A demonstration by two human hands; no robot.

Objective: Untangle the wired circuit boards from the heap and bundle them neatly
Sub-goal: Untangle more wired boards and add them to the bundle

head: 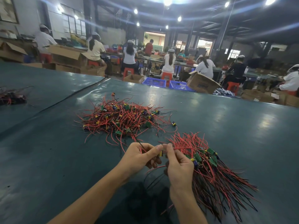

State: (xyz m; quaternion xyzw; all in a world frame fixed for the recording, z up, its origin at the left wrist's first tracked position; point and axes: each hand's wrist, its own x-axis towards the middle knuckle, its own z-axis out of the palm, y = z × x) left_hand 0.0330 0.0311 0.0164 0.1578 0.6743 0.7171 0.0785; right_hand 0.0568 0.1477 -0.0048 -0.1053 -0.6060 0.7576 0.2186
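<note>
Pinched one wired circuit board (160,154) between curled left hand (139,156) and right hand (178,165); probably needed slow, straight pull from heap (123,117) before joining bundle (210,167).

Your table (48,159) is dark teal. At centre frame, the heap (123,118) mixes red and black wires with green boards and yellow and blue parts. The bundle (210,172) at lower right shows the same red, black and green. The crates (154,81) at upper centre are blue.

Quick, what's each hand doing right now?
Left hand: pinches the wired board by its wires.
Right hand: pinches the same board, beside the bundle.
</note>
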